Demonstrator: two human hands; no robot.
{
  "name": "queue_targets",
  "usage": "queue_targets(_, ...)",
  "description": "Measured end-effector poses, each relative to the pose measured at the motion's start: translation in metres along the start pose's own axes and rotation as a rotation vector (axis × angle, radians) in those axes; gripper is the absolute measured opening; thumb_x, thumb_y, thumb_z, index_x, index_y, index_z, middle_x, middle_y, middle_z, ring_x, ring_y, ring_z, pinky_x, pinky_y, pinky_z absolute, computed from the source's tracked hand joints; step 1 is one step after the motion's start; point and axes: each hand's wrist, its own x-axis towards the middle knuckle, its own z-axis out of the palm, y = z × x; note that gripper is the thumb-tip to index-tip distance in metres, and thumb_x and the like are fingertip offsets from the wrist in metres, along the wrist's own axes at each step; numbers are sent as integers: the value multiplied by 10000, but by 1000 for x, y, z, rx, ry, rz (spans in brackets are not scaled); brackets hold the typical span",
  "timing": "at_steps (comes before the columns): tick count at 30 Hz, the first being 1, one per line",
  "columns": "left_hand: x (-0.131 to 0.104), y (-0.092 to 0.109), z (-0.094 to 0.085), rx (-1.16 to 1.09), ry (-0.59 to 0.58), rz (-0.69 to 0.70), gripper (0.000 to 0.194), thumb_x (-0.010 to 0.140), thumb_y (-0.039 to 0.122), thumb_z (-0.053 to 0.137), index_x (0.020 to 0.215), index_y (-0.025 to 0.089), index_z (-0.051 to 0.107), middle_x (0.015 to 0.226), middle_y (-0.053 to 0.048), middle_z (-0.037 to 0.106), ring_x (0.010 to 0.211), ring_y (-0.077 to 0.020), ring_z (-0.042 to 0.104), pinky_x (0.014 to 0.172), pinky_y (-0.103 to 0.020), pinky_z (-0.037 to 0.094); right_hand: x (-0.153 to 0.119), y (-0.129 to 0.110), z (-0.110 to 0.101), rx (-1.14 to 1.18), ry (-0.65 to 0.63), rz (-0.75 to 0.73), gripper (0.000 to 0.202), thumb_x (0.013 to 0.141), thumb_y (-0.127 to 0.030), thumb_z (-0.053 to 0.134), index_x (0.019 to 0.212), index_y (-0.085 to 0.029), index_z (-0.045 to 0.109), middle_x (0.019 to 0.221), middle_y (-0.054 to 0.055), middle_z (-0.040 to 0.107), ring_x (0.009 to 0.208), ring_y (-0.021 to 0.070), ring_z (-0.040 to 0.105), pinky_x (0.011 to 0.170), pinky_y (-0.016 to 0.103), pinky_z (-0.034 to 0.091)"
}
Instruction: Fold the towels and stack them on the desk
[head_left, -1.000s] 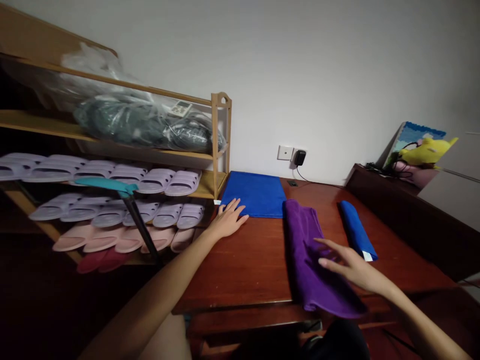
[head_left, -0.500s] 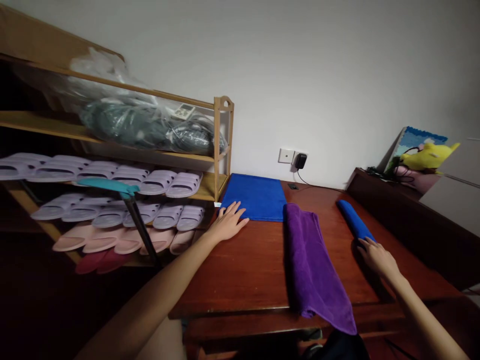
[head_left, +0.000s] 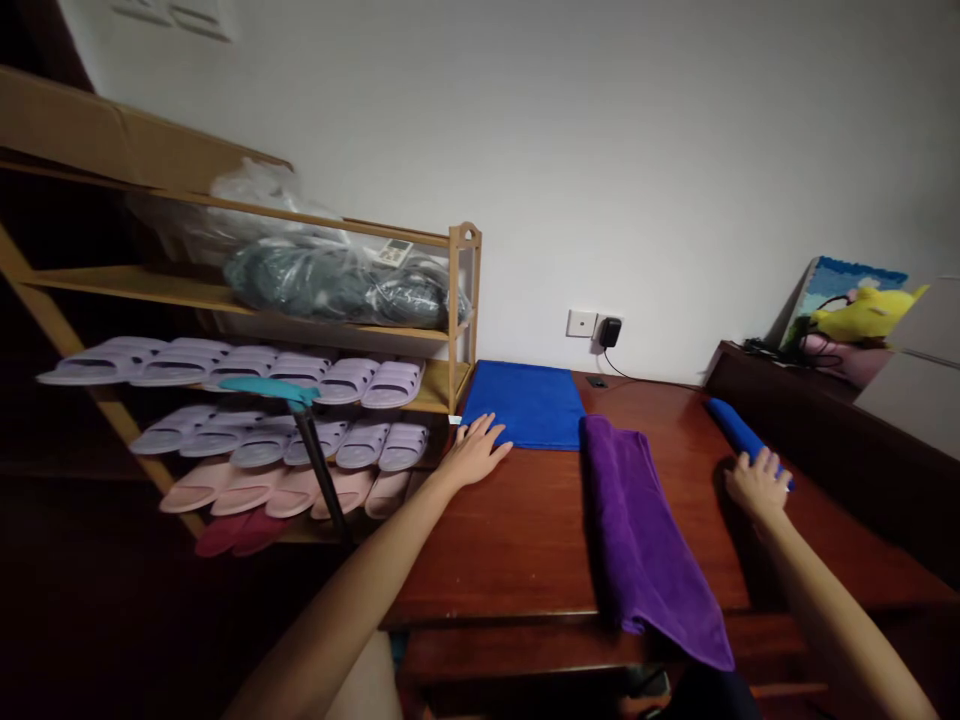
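My left hand (head_left: 477,455) lies with its fingers spread on the near left corner of a flat, folded blue cloth (head_left: 525,400), close to the wall. My right hand (head_left: 756,487) rests its fingertips on the near end of a narrow blue cloth roll (head_left: 739,428) at the right of the table; the fingers are apart and not wrapped round it. Between the two hands lies a purple towel (head_left: 656,545), bunched lengthwise, its near corner hanging past the table's front edge.
The brown wooden table (head_left: 495,560) stands against the wall. At the left is a wooden rack (head_left: 454,320) with several slippers and a plastic-wrapped bundle (head_left: 330,280). A teal-topped black pole (head_left: 319,460) stands before it. A black plug (head_left: 610,332) trails a cable. A dark raised ledge (head_left: 825,440) runs along the right.
The view has shifted slightly, moving most things a little right and down. My right hand's fingers now reach further over the blue roll's near end. My left hand stays on the folded cloth.
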Motion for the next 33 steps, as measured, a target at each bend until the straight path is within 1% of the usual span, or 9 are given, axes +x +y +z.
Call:
queue_targets(5,1,0,2,4,-5,14,502,946,489,350,1316,181,491,1484,-154,323,1374,-303,251,1057,-552,229,-66,-78,-22,170,-57,-385,535,938,-514,248,1363,-240,423,1433,116,406,1342,243,333,1015,481,328)
queue_targets(8,1,-2,4,-10,1,11,497,945,489,360,1315,183,491,1486,-152,319,1376,-307,244,1055,-558,232,-127,-111,-30,282,-144,-613,574,925,-536,306,1459,-334,240,1508,57,285,1383,238,255,1065,520,260)
queue_targets(10,1,-1,1,-19,11,10,487,943,475,376,1305,174,500,1479,-154,332,1371,-311,255,1055,-549,239,-160,-125,-31,353,-190,-647,572,947,-510,252,1479,-310,186,1503,56,291,1396,237,221,1061,519,269)
queue_targets(14,-5,23,-24,-66,102,124,428,971,382,325,1236,136,555,1435,-134,410,1340,-288,317,1067,-482,246,-195,-148,-36,355,-156,-514,629,945,-524,227,1473,-184,253,1454,131,357,1378,304,249,1038,554,283)
queue_targets(17,-34,67,-59,-94,107,248,400,983,350,302,1174,170,604,1393,-78,479,1300,-238,389,1062,-404,288,-204,-157,-52,422,-204,-523,663,926,-558,267,1464,-171,286,1424,139,400,1335,319,340,1028,549,316)
queue_targets(19,-70,100,-80,-147,9,417,358,969,350,375,1241,219,567,1385,-54,495,1292,-226,410,1073,-400,299,-202,-154,-67,508,-274,-611,606,928,-544,291,1430,-214,362,1368,103,488,1246,272,474,1016,484,372)
queue_targets(23,-146,141,-91,-107,-196,722,583,910,430,490,1445,273,319,1491,-46,327,1355,-248,324,1090,-444,298,-169,-133,-77,540,-263,-790,475,951,-456,288,1299,-247,534,1365,67,501,1259,211,459,1052,419,344)
queue_targets(28,-177,130,-62,-21,-219,650,800,835,405,587,1495,273,154,1503,-21,292,1374,-258,287,1093,-461,312,-128,-110,-46,445,-335,-747,549,927,-537,313,1426,-310,343,1502,68,289,1387,237,249,1081,540,217)
queue_targets(33,-177,90,-66,62,-125,516,782,740,142,581,1449,321,303,1468,15,375,1357,-250,323,1089,-456,313,-147,-94,-45,437,-416,-712,556,909,-568,332,1430,-372,309,1517,40,260,1389,257,235,1085,583,155)
